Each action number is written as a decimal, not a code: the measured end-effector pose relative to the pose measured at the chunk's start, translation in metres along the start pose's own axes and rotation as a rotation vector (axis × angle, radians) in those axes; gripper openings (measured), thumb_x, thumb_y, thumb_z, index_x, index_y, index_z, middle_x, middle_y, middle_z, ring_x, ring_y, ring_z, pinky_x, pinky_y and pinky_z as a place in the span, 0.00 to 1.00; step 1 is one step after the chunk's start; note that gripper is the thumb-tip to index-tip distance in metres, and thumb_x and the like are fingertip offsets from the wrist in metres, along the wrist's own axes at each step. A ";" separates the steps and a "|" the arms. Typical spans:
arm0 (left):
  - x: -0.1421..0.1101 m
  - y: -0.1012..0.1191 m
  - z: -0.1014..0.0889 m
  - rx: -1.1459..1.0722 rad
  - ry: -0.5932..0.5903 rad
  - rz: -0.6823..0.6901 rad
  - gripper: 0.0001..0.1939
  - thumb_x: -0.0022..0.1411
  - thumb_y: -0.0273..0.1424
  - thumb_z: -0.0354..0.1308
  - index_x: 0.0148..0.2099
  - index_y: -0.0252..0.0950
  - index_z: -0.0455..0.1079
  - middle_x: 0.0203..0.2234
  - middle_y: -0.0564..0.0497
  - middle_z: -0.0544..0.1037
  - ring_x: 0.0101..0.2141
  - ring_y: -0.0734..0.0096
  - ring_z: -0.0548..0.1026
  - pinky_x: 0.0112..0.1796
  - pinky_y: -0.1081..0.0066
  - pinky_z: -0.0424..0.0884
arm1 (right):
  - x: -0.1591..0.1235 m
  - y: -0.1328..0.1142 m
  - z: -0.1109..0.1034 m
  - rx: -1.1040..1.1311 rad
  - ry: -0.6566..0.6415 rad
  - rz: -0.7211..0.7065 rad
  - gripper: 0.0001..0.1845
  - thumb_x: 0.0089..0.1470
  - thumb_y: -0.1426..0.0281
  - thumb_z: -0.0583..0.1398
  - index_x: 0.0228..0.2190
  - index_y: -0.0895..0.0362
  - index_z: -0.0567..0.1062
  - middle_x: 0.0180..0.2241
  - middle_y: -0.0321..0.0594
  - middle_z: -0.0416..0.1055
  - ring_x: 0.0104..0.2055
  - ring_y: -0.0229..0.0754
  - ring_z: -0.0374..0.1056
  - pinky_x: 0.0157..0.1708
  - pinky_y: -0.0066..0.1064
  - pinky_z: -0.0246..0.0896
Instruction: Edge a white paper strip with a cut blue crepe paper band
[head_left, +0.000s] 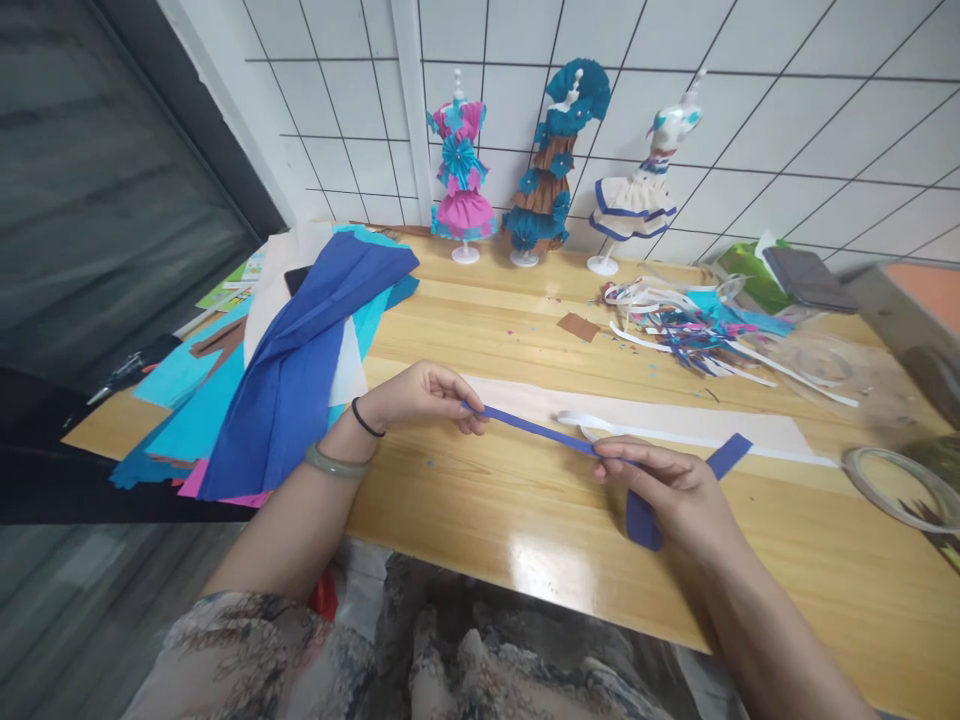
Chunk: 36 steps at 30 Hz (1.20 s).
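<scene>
A narrow strip of blue crepe paper (536,428) is stretched between my hands above the wooden table. My left hand (435,400) pinches its left end between thumb and fingers. Further along, my right hand (664,485) grips the same strip, and its loose tail hangs below and sticks out behind that hand. Just beyond my hands lies a long cream paper strip (517,397) with a white band along its near edge. A curled white ribbon-like piece (577,422) rests on it, partly hidden by my right hand.
Crepe paper sheets (300,340) pile up at the left. Three small dress forms in paper dresses, one a pink dress (466,212), stand along the tiled wall. Scraps (690,325) heap at the back right, near a dark phone (810,278). A tape roll (904,488) lies at the right.
</scene>
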<state>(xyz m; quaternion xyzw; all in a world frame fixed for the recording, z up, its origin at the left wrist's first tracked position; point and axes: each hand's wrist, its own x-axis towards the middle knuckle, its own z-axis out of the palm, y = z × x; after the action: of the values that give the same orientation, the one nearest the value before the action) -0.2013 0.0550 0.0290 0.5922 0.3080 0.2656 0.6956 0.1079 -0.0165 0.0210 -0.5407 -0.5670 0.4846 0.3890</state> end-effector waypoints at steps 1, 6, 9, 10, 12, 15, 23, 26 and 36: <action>0.000 0.000 0.000 0.004 -0.003 0.001 0.17 0.48 0.36 0.65 0.37 0.28 0.72 0.31 0.42 0.79 0.31 0.66 0.77 0.35 0.67 0.74 | 0.000 -0.001 0.000 -0.005 -0.014 -0.012 0.13 0.42 0.59 0.65 0.29 0.55 0.80 0.29 0.44 0.75 0.33 0.45 0.70 0.36 0.36 0.67; 0.002 0.000 0.003 0.055 0.058 0.027 0.16 0.47 0.35 0.66 0.35 0.28 0.71 0.29 0.43 0.79 0.30 0.68 0.77 0.34 0.70 0.73 | -0.001 -0.005 0.002 -0.087 -0.020 -0.083 0.11 0.44 0.59 0.63 0.25 0.53 0.80 0.32 0.44 0.76 0.37 0.47 0.70 0.39 0.37 0.67; 0.005 -0.003 0.007 0.097 0.130 0.060 0.14 0.47 0.34 0.66 0.30 0.28 0.70 0.26 0.45 0.78 0.27 0.72 0.76 0.31 0.73 0.73 | -0.002 -0.004 0.006 -0.152 -0.001 -0.142 0.10 0.47 0.61 0.62 0.23 0.52 0.79 0.32 0.43 0.76 0.38 0.47 0.70 0.41 0.38 0.66; 0.006 -0.003 0.008 0.101 0.144 0.071 0.14 0.47 0.34 0.65 0.30 0.28 0.68 0.25 0.46 0.78 0.26 0.73 0.76 0.30 0.74 0.72 | -0.002 -0.003 0.007 -0.170 0.000 -0.168 0.09 0.47 0.61 0.61 0.23 0.52 0.79 0.32 0.43 0.76 0.37 0.47 0.70 0.41 0.39 0.66; 0.007 -0.004 0.009 0.090 0.157 0.090 0.14 0.48 0.33 0.65 0.31 0.29 0.66 0.24 0.47 0.78 0.25 0.72 0.76 0.29 0.74 0.72 | -0.003 -0.001 0.009 -0.201 0.013 -0.226 0.08 0.48 0.64 0.61 0.25 0.52 0.79 0.32 0.42 0.76 0.37 0.46 0.70 0.41 0.39 0.66; 0.007 -0.005 0.009 0.060 0.167 0.125 0.17 0.48 0.32 0.65 0.35 0.32 0.61 0.23 0.49 0.77 0.26 0.71 0.76 0.28 0.73 0.72 | -0.005 0.001 0.011 -0.252 0.034 -0.299 0.06 0.49 0.66 0.61 0.27 0.52 0.79 0.33 0.42 0.76 0.37 0.45 0.70 0.41 0.38 0.66; 0.008 -0.004 0.010 0.107 0.251 0.150 0.21 0.48 0.29 0.64 0.41 0.35 0.57 0.24 0.54 0.75 0.28 0.75 0.75 0.32 0.75 0.68 | -0.005 0.006 0.016 -0.351 0.003 -0.387 0.07 0.50 0.68 0.59 0.29 0.53 0.79 0.34 0.43 0.76 0.37 0.45 0.71 0.41 0.38 0.67; 0.008 -0.003 0.012 0.160 0.307 0.176 0.21 0.48 0.28 0.63 0.42 0.35 0.57 0.26 0.56 0.73 0.28 0.79 0.72 0.32 0.77 0.65 | -0.006 0.010 0.017 -0.352 -0.049 -0.367 0.08 0.50 0.67 0.59 0.31 0.52 0.79 0.37 0.43 0.76 0.40 0.45 0.71 0.44 0.39 0.65; 0.006 -0.002 0.016 0.200 0.233 0.208 0.22 0.50 0.27 0.61 0.46 0.36 0.57 0.28 0.55 0.71 0.31 0.77 0.70 0.34 0.74 0.64 | 0.012 -0.047 0.031 -0.135 0.018 -0.088 0.13 0.50 0.58 0.58 0.30 0.53 0.77 0.40 0.42 0.75 0.44 0.46 0.69 0.46 0.37 0.62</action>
<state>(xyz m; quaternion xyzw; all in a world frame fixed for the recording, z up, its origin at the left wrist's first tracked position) -0.1853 0.0490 0.0285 0.6523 0.3486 0.3710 0.5616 0.0659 -0.0060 0.0586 -0.5447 -0.6178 0.4231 0.3777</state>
